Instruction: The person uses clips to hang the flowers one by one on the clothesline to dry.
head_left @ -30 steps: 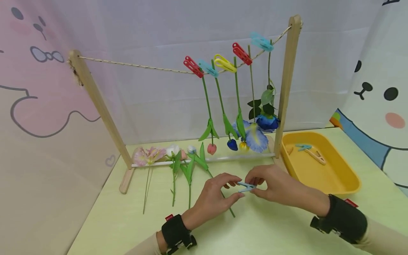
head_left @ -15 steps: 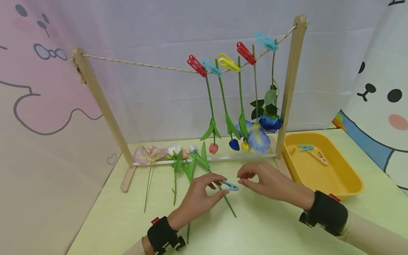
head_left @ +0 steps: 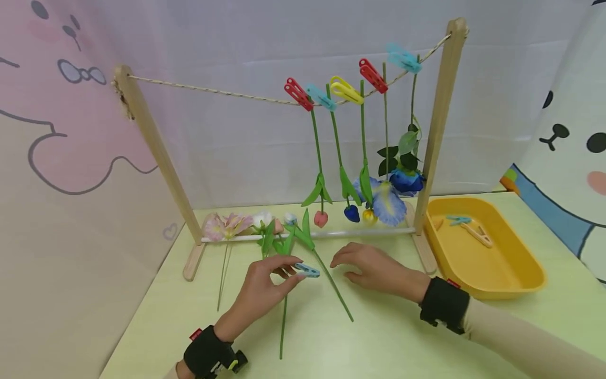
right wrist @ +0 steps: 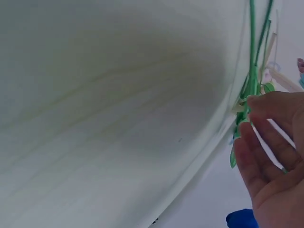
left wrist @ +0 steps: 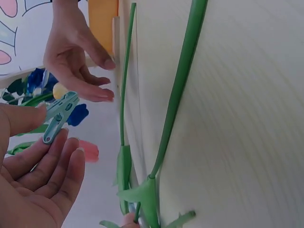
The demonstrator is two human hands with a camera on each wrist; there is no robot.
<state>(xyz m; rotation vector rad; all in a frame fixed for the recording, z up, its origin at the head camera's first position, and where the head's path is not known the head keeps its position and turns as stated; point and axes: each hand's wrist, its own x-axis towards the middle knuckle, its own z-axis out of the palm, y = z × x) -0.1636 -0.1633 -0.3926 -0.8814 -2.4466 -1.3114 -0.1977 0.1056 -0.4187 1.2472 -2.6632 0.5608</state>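
My left hand pinches a light blue clothespin by its handle ends, above the lying flowers. In the left wrist view the clothespin sits between thumb and fingers. My right hand is apart from it, fingers loosely bent and holding nothing, close to the stem of a tulip with a pale blue bud. To its left lie another tulip, a white flower and a pink flower. Several flowers, among them a pink tulip, hang head-down from clothespins on a rope.
Two wooden posts hold the rope, joined low down by a white rod. On the right stands a yellow tray containing a blue clothespin and a beige one. A white curtain hangs behind the pale green table.
The right hand has let go of the clothespin, which stays in the left hand. Both hands have moved left, the right one reaching the pale blue tulip's stem.
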